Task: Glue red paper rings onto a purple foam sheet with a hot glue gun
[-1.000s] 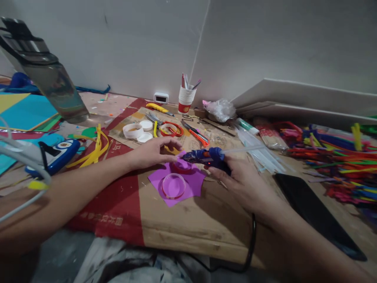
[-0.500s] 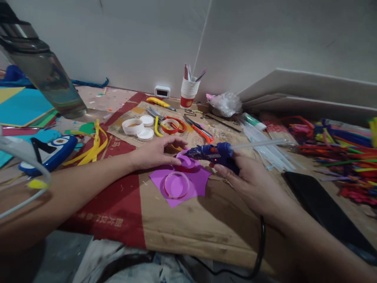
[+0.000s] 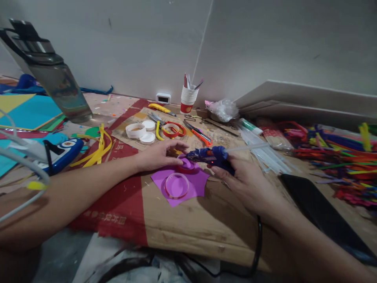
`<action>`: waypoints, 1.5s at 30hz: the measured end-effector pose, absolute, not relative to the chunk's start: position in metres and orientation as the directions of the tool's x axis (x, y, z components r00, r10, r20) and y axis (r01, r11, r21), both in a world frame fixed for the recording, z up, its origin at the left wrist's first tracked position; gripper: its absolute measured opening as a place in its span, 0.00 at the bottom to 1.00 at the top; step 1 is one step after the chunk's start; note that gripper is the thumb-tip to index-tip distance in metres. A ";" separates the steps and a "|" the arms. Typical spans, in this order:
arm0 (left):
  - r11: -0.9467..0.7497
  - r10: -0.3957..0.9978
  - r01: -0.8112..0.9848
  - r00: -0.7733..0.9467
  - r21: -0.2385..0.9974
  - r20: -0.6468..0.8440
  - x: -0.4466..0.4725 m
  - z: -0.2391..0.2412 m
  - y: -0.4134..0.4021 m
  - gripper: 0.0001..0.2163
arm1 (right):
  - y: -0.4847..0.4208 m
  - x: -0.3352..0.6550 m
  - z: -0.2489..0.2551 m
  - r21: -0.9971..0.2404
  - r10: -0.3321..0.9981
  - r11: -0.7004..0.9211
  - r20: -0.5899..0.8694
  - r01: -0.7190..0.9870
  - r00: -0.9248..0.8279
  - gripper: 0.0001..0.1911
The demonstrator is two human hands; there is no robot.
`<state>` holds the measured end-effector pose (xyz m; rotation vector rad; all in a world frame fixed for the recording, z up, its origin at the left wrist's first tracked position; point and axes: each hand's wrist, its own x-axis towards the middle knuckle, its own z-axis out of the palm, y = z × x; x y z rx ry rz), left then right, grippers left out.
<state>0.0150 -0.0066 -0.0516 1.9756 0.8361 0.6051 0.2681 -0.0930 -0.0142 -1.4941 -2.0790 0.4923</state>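
Note:
My right hand (image 3: 247,179) is wrapped round the grip of a blue hot glue gun (image 3: 210,155), whose small orange light is lit. A clear glue stick (image 3: 246,147) sticks out of its back. The nozzle points left, over a red-edged ring (image 3: 187,170) on a purple sheet (image 3: 198,181) cut with points. My left hand (image 3: 160,155) curves round the ring's left and far side, thumb and fingertips at its rim; the exact contact is partly hidden. Nearer me, a second ring (image 3: 176,195) lies on the same sheet.
White rings (image 3: 135,130), scissors (image 3: 173,131) and box cutters (image 3: 198,133) lie beyond my hands. A paper cup (image 3: 188,100) of pens stands by the wall. Left is a water bottle (image 3: 63,88); right are glue sticks (image 3: 265,151), a black phone (image 3: 321,214) and colourful pipe cleaners (image 3: 350,157).
The camera view has shifted slightly, so the background sits a little lower. Both hands, the glue gun and the rings stay in almost the same places on the sheet.

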 end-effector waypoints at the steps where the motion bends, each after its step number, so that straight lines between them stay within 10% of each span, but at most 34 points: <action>1: -0.394 0.752 0.340 0.653 0.854 0.087 0.015 -0.050 -0.007 0.24 | -0.093 0.268 -0.014 -0.570 0.946 0.324 0.205 0.755 -0.251 0.14; 45: -0.385 0.738 0.356 0.673 0.852 0.052 0.020 -0.049 -0.007 0.29 | -0.094 0.260 -0.028 -0.416 0.931 0.356 0.237 0.837 -0.279 0.09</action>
